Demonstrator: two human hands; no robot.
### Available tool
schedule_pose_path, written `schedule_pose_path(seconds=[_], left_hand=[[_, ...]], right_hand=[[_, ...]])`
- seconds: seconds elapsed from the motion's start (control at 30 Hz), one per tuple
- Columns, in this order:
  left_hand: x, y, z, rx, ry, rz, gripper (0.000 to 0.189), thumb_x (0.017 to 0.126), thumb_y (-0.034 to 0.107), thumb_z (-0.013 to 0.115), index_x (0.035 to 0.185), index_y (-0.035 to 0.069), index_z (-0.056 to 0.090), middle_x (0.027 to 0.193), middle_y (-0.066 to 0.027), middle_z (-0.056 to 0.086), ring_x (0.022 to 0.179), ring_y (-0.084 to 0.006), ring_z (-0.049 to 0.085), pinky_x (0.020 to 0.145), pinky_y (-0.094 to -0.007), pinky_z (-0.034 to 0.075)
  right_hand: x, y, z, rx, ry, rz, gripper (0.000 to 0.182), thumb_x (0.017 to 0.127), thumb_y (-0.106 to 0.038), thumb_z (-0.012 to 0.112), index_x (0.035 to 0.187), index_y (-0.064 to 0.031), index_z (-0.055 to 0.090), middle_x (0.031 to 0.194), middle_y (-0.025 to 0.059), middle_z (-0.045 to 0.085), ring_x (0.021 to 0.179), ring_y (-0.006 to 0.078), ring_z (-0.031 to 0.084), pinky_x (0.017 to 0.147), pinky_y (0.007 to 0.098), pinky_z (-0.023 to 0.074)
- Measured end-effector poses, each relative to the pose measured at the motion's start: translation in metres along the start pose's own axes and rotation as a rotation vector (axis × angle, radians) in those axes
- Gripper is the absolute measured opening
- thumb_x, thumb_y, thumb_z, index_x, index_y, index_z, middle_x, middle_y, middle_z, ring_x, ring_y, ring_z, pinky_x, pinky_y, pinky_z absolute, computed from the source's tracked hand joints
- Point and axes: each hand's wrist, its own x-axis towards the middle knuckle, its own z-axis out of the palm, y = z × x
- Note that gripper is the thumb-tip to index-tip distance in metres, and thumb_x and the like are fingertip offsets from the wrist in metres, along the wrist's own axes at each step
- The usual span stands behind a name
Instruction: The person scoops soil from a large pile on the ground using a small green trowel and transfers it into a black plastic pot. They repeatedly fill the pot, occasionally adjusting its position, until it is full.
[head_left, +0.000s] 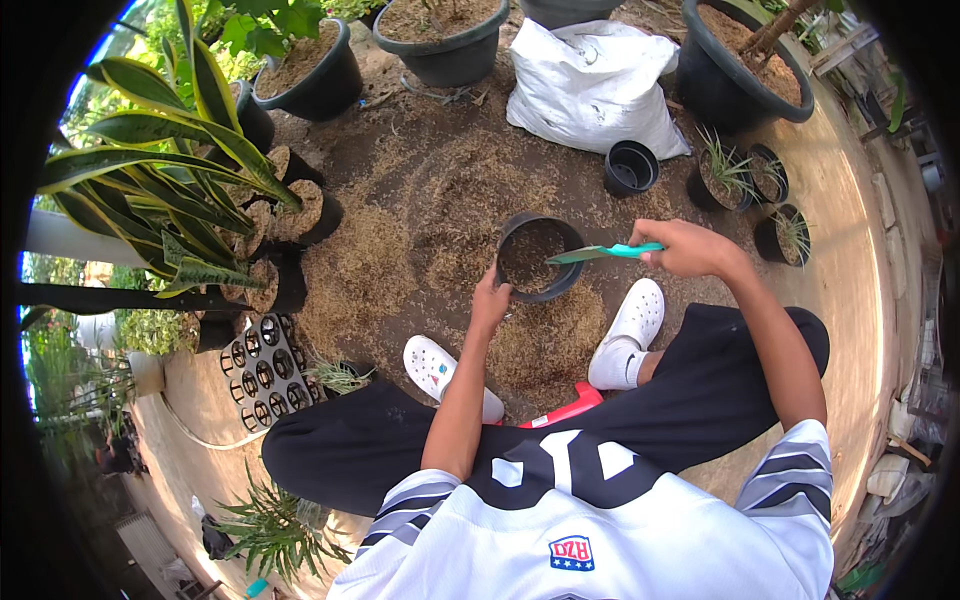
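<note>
My left hand (491, 301) grips the near left rim of a round black plastic plant pot (551, 291). Dark soil mixed with pale husks (525, 259) lies inside the pot. In my right hand (684, 246) is the teal handle of a garden trowel (600, 253). The trowel points left, its blade crossing the pot's right rim with the tip over the soil; whether the tip touches the soil I cannot tell. Loose husk-and-soil mix (450, 195) is spread on the ground around the pot, with a paler heap (356, 259) to the left.
A white woven sack (592, 86) stands beyond, beside a small black pot (631, 169). Potted snake plants (202, 150) crowd the left, above a grey seedling tray (266, 371). Small spider plants (724, 172) stand at right. Large tubs (446, 56) line the back. Something red (566, 409) lies between my feet.
</note>
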Motion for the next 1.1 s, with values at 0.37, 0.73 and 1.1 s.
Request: schedule_pose_path(seconds=[0.37,0.73,1.1], left_hand=[[0.007,0.031,0.007,-0.305,-0.076,-0.17,0.067,0.099,-0.004,0.035,0.159,0.015,0.013,0.134,-0.0241,0.056,0.09,-0.0307,0.075,0.07,-0.0376,0.065],[0.0,0.036,0.01,-0.15,-0.085,0.061,0.086,0.094,-0.011,0.038,0.165,0.023,0.003,0.151,-0.0189,0.046,0.106,-0.0293,0.07,0.079,-0.0377,0.066],[-0.001,0.026,0.018,-0.192,-0.226,-0.168,0.098,0.091,-0.012,0.041,0.163,0.027,-0.014,0.159,-0.0221,0.035,0.114,-0.0325,0.067,0.079,-0.038,0.065]], right_hand=[[0.004,0.0,0.004,-0.028,-0.008,-0.024,0.024,0.096,-0.013,0.063,0.119,-0.006,0.059,0.096,0.0147,0.072,0.094,0.0309,0.069,0.082,0.0449,0.0498],[-0.006,0.005,-0.001,0.075,0.015,-0.032,0.025,0.096,-0.018,0.062,0.12,-0.0092,0.06,0.101,0.0148,0.071,0.098,0.0324,0.067,0.083,0.0456,0.0491],[0.01,0.005,0.017,-0.033,0.005,-0.042,0.025,0.096,-0.015,0.064,0.12,-0.0076,0.059,0.094,0.0167,0.072,0.093,0.0358,0.07,0.078,0.048,0.05]])
